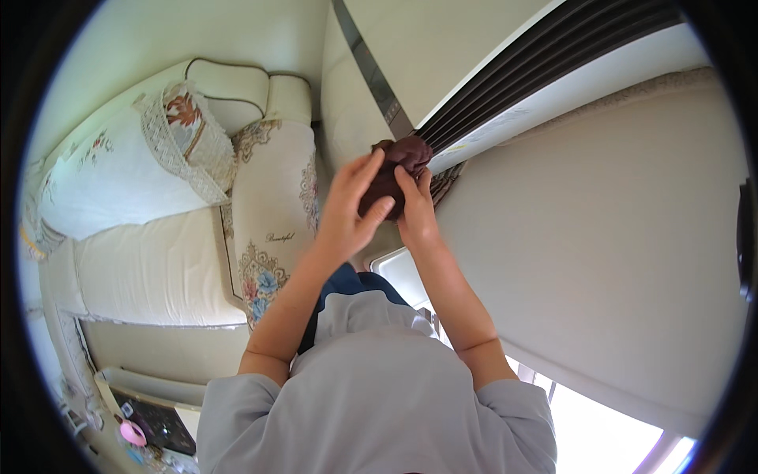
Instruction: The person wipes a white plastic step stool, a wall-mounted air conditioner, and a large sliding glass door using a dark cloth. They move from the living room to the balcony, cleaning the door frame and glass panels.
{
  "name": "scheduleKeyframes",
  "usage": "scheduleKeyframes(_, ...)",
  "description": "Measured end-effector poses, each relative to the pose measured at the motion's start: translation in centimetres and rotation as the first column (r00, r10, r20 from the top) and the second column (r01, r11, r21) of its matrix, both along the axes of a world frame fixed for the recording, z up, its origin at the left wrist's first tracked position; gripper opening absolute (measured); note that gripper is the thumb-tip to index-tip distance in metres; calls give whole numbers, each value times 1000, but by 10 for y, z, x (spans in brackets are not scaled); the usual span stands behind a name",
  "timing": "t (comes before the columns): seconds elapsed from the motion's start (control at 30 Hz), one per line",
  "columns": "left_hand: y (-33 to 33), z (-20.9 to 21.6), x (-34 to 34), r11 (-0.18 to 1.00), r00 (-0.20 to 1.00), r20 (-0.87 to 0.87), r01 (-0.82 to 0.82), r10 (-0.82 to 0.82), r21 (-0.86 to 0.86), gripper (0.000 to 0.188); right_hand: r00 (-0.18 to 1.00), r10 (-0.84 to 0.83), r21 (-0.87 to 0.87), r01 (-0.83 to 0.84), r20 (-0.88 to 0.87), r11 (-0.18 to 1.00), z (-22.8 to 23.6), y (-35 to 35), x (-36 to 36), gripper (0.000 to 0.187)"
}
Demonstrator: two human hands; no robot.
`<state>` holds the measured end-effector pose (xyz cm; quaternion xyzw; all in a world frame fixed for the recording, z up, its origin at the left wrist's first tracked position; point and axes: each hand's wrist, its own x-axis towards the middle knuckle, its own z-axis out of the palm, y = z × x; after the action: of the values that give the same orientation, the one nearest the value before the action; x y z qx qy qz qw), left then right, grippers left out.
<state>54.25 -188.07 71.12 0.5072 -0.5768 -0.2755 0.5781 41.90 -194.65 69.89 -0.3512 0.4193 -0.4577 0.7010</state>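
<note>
A crumpled dark brown cloth [403,158] is pressed against the lower corner of a tall white air conditioner [553,75] with dark louvres. My left hand [351,209] wraps around the cloth from the left, fingers bent over it. My right hand [416,209] pinches the cloth from below, fingertips up against the unit's edge. Both forearms rise from the lower middle of the view, over my grey shirt.
A cream sofa [150,261] with embroidered floral cushions and a lace cover [185,138] fills the left. A pale wall [600,237] spreads to the right, with a bright window [600,434] below. A low table with a pink item [133,433] sits at the lower left.
</note>
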Motion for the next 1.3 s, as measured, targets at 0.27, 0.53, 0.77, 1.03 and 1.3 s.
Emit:
scheduleKeyframes(0.27, -27, 18, -24, 981, 978, -82, 185, -190, -59, 59, 725, -615, -811, 136, -309, 569, 60, -21, -7, 40)
scheduleKeyframes(0.53, -39, -8, -37, 935, 866, -421, 340, -269, 101, 62, 480, -725, -840, -49, -494, 540, 45, -37, -17, 29)
scheduleKeyframes(0.77, -44, 12, -37, 941, 853, -405, 334, -329, -62, 63, 499, -804, -924, 18, -322, 381, 86, -50, -12, 24)
scheduleKeyframes(1.03, -54, 32, -36, 943, 886, -326, 292, -331, -161, 66, 519, -819, -954, 21, -245, 298, 113, -49, -14, 27)
scheduleKeyframes(1.3, -62, 36, -42, 960, 937, -213, 259, -276, -105, 66, 497, -781, -904, -18, -379, 427, 97, -56, -17, 25)
